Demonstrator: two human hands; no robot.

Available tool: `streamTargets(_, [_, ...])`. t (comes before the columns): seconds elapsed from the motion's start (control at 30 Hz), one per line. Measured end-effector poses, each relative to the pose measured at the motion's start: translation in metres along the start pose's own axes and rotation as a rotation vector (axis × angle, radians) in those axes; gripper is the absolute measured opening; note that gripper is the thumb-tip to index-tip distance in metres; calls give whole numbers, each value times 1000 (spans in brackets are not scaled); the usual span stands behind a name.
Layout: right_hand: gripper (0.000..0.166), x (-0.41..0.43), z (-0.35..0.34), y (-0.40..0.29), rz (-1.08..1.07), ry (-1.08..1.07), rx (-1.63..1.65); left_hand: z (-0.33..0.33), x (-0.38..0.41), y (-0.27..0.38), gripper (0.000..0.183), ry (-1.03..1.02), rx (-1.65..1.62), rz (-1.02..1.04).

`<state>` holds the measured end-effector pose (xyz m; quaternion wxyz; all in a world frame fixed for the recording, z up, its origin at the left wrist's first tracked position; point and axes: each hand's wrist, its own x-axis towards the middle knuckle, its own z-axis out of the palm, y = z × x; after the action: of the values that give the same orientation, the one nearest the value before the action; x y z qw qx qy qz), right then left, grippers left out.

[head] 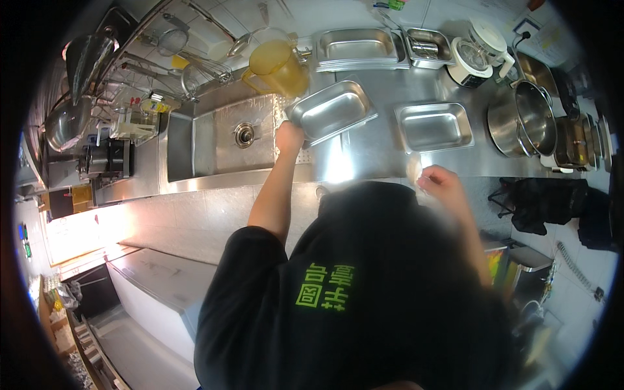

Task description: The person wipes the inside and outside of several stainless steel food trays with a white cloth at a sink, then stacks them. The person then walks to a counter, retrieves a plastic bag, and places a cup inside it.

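My left hand (289, 138) grips the left end of a rectangular stainless steel pan (332, 113), which is tilted at the right edge of the sink. Close to the worktop's front edge, my right hand (438, 181) pinches a pale, crumpled thing (414, 168), perhaps a cloth or paper; blur hides its kind. A second steel pan (435, 127) lies on the worktop beyond that hand. Behind the held pan stands a yellow translucent plastic pitcher (277, 68).
The steel sink basin (209, 141) lies left. Along the wall are stacked steel pans (358, 48), a small steel container (429, 46) and a white coffee maker (470, 61). A large steel pot (519, 119) stands right. Whisks (209, 68) and ladles hang at upper left.
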<state>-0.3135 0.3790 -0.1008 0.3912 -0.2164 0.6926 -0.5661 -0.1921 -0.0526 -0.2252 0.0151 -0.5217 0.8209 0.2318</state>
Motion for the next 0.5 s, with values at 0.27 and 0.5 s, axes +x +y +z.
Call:
streamTargets(0.27, [8, 1, -10, 25, -13, -24, 53, 10, 15, -2, 29, 3, -13, -59])
streamTargets(0.5, [8, -14, -19, 41, -17, 36, -17, -20, 20, 25, 29, 8, -90, 75])
